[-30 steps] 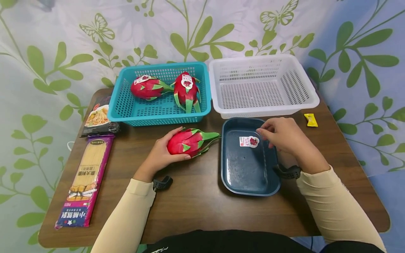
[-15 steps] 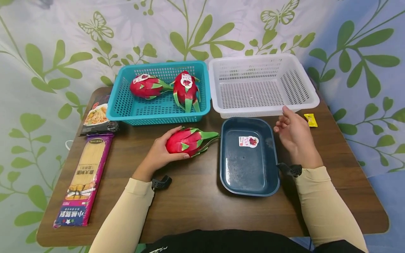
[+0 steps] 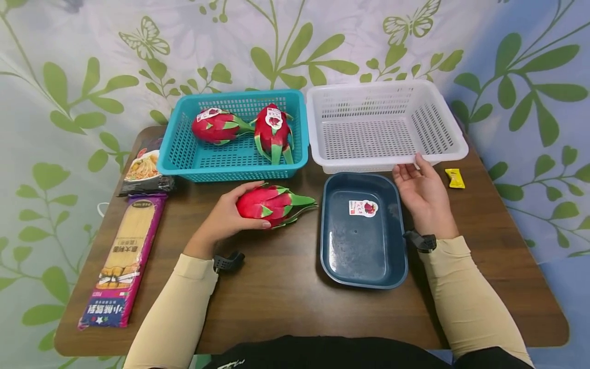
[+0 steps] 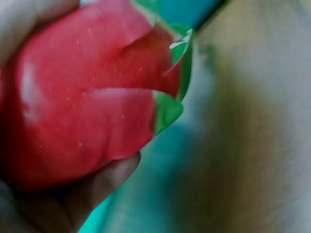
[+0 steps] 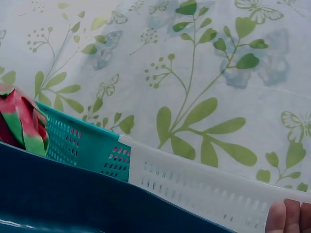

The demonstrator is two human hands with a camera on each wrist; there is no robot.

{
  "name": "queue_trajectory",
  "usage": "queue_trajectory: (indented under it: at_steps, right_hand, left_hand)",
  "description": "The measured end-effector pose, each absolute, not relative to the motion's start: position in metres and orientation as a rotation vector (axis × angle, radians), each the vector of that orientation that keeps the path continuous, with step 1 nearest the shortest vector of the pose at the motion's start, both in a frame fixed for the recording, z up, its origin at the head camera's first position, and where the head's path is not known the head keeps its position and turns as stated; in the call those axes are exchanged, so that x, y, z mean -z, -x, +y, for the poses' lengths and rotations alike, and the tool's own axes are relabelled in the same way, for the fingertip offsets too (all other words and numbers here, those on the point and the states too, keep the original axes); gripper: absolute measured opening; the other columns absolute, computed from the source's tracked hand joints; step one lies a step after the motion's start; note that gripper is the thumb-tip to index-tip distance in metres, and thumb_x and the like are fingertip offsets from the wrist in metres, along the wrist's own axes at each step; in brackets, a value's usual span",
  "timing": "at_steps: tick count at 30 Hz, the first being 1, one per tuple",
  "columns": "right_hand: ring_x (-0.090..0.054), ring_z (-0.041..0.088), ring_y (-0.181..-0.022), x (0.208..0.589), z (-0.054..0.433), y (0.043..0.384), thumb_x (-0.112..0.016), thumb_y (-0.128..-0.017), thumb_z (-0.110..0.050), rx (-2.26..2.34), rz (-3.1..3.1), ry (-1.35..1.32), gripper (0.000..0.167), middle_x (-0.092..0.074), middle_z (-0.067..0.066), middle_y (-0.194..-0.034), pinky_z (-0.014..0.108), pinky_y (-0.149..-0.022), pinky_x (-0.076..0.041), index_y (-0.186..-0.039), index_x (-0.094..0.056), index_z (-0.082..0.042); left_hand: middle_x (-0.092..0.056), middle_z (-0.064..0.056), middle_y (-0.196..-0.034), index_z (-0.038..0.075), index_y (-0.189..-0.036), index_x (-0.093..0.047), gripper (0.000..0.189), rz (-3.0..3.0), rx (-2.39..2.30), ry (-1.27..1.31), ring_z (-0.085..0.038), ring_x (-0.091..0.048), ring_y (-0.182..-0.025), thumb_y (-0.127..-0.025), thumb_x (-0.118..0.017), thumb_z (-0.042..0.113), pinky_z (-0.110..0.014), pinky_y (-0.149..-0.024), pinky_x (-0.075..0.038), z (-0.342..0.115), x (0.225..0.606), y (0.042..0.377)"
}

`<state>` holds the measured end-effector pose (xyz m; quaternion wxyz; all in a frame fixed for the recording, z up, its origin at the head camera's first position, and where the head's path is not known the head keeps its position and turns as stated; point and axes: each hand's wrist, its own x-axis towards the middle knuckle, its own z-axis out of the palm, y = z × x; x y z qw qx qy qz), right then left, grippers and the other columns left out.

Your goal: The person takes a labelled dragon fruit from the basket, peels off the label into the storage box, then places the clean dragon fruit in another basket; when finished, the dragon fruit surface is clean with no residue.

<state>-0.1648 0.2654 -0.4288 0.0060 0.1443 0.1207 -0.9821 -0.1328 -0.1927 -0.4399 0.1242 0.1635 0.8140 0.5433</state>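
Toward the table's [image 3: 286, 297] right edge the dragon fruit [image 3: 272, 206] points lengthwise, left hand [image 3: 223, 218] gripping its hidden end, right hand [image 3: 425, 197] relaxed.

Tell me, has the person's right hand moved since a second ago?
Yes. Judged against the dark blue tray, the right hand has moved rightward: from over the tray's inside to beside its right edge, by the white basket.
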Motion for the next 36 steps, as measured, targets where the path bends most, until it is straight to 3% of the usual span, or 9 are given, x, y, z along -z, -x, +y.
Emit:
queue_trajectory:
  at_steps: [9,12,15,21,27,36]
  right_hand:
    - [-0.058,0.027,-0.121,0.427,0.263,0.164,-0.066,-0.102,0.001,3.102,0.321,-0.419,0.046,-0.058,0.012,-0.139,0.036,-0.098,-0.05,-0.144,-0.058,-0.014]
    - [-0.057,0.027,-0.123,0.427,0.265,0.165,-0.064,-0.103,0.0,3.105,0.326,-0.422,0.044,-0.057,0.012,-0.139,0.037,-0.099,-0.05,-0.144,-0.057,-0.014]
    - [-0.057,0.027,-0.122,0.427,0.267,0.166,-0.061,-0.105,0.0,3.107,0.315,-0.427,0.041,-0.056,0.013,-0.138,0.037,-0.1,-0.05,-0.143,-0.055,-0.014]
    - [-0.061,0.029,-0.117,0.429,0.268,0.166,-0.064,-0.103,0.002,3.103,0.256,-0.487,0.041,-0.054,0.013,-0.134,0.039,-0.103,-0.05,-0.14,-0.055,-0.012]
    - [-0.061,0.03,-0.119,0.43,0.262,0.166,-0.062,-0.104,0.001,3.105,0.279,-0.49,0.042,-0.053,0.013,-0.138,0.04,-0.105,-0.05,-0.143,-0.055,-0.013]
    - [-0.059,0.03,-0.127,0.43,0.263,0.164,-0.063,-0.104,0.001,3.134,0.314,-0.424,0.051,-0.051,0.013,-0.146,0.042,-0.109,-0.047,-0.151,-0.05,-0.015]
  left_hand:
    - [-0.051,0.0,-0.147,0.02,-0.154,-0.053,0.089,2.389,-1.579,-0.753,-0.026,-0.044,-0.134,-0.076,-0.095,0.009,-0.037,-0.086,-0.061,-0.221,0.366,0.157]
    - [-0.051,-0.002,-0.148,0.017,-0.153,-0.054,0.088,2.363,-1.659,-0.85,-0.027,-0.044,-0.136,-0.075,-0.092,0.002,-0.038,-0.088,-0.06,-0.204,0.34,0.173]
    - [-0.05,0.001,-0.149,0.019,-0.154,-0.053,0.088,2.361,-1.701,-0.865,-0.024,-0.044,-0.136,-0.077,-0.094,0.008,-0.04,-0.089,-0.06,-0.166,0.326,0.192]
    - [-0.05,0.003,-0.146,0.022,-0.158,-0.046,0.096,2.511,-1.641,-0.726,-0.015,-0.048,-0.131,-0.077,-0.097,0.035,-0.035,-0.089,-0.059,-0.068,0.332,0.231]
    - [-0.05,-0.003,-0.146,0.015,-0.158,-0.044,0.098,2.662,-1.423,-0.762,-0.014,-0.049,-0.13,-0.078,-0.095,0.039,-0.027,-0.091,-0.056,-0.002,0.352,0.261]
    - [-0.049,-0.005,-0.15,0.012,-0.162,-0.039,0.101,2.698,-0.952,-0.781,-0.018,-0.046,-0.134,-0.082,-0.092,0.042,-0.023,-0.093,-0.053,0.042,0.366,0.284]
